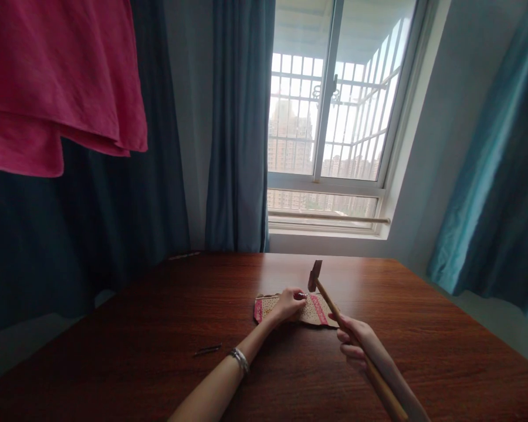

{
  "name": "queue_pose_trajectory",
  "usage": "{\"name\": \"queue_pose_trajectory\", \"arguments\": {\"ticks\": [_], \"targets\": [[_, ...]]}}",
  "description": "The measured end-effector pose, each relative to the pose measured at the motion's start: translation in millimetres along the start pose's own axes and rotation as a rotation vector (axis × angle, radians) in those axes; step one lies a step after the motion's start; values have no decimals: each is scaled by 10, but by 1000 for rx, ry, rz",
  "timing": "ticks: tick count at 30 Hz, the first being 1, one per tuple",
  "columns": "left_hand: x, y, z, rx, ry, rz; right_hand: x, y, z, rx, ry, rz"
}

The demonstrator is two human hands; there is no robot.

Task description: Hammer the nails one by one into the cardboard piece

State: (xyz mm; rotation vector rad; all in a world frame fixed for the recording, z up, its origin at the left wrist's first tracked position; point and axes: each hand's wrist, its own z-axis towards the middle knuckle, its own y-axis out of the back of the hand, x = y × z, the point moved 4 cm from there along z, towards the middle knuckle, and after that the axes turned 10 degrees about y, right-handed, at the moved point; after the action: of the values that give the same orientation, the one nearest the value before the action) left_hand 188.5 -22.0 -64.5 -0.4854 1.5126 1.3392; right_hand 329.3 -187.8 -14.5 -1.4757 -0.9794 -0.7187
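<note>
My right hand point(356, 340) is wrapped round the wooden handle of a hammer point(330, 302). Its dark metal head is raised just right of and above my left hand point(290, 303). The fingers of my left hand are pinched together over a flat tan piece point(307, 315) with pink stripes and many small dark dots, which looks like cardboard. Something small, shiny and reddish point(301, 296) shows at those fingertips, too small to name. A silver bracelet circles my left wrist. A few thin dark slivers, perhaps nails point(207, 350), lie on the table left of my left forearm.
The brown wooden table point(158, 363) reaches to the wall under a barred window point(325, 140). Blue curtains point(242, 129) hang on both sides of it. A pink cloth point(61, 82) hangs at the upper left.
</note>
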Motion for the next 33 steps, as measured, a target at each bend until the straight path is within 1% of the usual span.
{"name": "queue_pose_trajectory", "arguments": {"ticks": [5,9,12,14,18,23,27,33], "targets": [[18,-12,21,-31,7,37,-2,-14,36,21,-53,40],[-16,1,10,-38,-16,41,-17,-44,44,30,-15,30],[-39,16,-13,-27,3,49,-32,-60,24,4,-27,-29],[-46,26,-26,-28,20,60,-29,-72,9,-6,-23,-25],[-65,30,-37,-26,5,61,-18,-60,1,-12,49,-3],[-78,25,-45,-22,26,54,-37,-20,14,-15,-11,-32],[-83,26,-48,-27,30,38,17,-38,20,-9,58,-5],[-75,27,-42,-27,50,38,-5,-66,-2,-18,11,-120]]}}
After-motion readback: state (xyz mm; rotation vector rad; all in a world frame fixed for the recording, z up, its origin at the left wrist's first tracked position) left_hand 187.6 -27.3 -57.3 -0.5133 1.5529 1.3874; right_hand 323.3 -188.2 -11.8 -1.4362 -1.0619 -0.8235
